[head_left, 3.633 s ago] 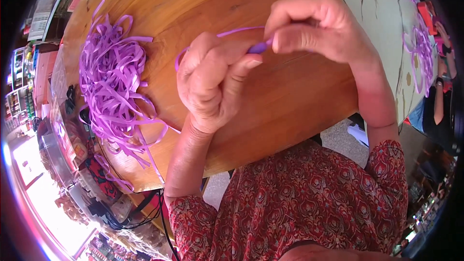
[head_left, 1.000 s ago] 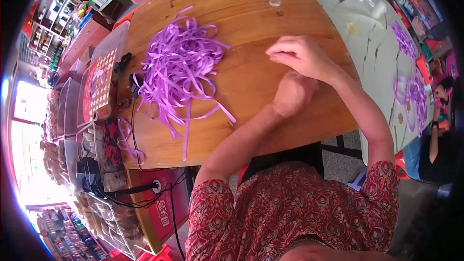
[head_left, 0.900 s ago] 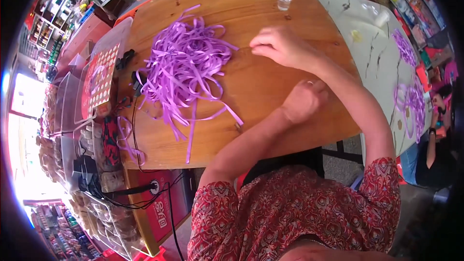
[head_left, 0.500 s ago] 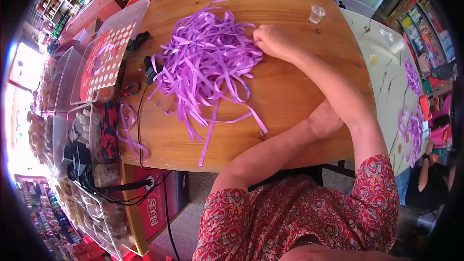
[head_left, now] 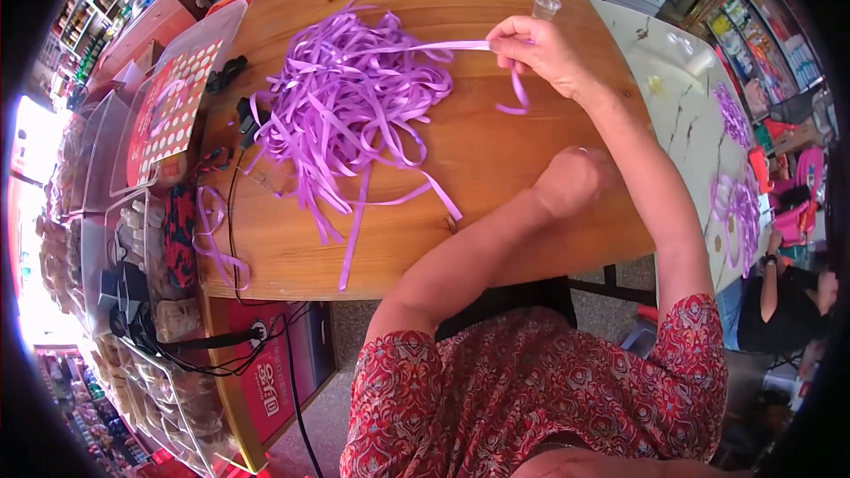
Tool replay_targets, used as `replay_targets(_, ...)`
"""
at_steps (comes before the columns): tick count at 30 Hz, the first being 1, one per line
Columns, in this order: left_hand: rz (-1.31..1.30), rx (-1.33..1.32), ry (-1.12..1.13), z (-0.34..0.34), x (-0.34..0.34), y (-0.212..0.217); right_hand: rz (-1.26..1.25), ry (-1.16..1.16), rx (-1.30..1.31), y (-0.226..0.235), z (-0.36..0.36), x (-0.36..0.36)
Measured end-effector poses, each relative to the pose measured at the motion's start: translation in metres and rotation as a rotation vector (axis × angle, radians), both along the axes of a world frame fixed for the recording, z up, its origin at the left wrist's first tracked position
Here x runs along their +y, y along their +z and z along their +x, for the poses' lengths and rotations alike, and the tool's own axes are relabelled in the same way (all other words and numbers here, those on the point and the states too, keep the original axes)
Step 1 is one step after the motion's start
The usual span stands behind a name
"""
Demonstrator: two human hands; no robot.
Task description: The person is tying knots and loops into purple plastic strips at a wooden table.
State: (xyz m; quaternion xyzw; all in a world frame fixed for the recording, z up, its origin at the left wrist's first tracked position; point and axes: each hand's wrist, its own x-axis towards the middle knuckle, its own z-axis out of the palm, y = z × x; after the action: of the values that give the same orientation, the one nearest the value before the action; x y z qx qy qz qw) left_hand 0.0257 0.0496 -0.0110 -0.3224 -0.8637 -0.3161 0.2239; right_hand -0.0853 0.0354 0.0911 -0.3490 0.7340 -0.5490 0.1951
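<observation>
A large tangled heap of purple ribbon (head_left: 354, 97) lies on the wooden table (head_left: 496, 248). My right hand (head_left: 544, 55) is to the right of the heap, thumb and fingers pinched on one ribbon strand (head_left: 456, 45). That strand runs nearly straight back to the heap, and its curled loose end (head_left: 519, 93) hangs below my fingers. My left hand (head_left: 571, 181) is curled closed low over the table's right part, beneath my right forearm. Its fingers are turned away, so whatever they hold, if anything, is hidden.
A clear plastic cup (head_left: 545, 6) stands beyond my right hand. Trays and a dotted red box (head_left: 173, 115) line the left edge, with black cables (head_left: 232, 212) hanging down. At right, a white marble-patterned table (head_left: 682, 115) bears more purple ribbon (head_left: 739, 204); a person (head_left: 779, 310) sits beside it.
My right hand has moved right and slightly up from the heap's edge, drawing out a ribbon strand. My left hand has shifted slightly left and shows more. The view has shifted a little.
</observation>
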Motion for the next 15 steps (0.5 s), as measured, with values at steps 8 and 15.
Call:
replay_targets(8,0.55,-0.132,0.097,-0.01,-0.011,0.006,0.069,-0.019,0.208,0.017,0.011,0.081)
replay_targets(15,0.604,-0.171,0.254,-0.005,-0.016,0.021,0.299,-0.043,0.922,0.026,0.031,0.113)
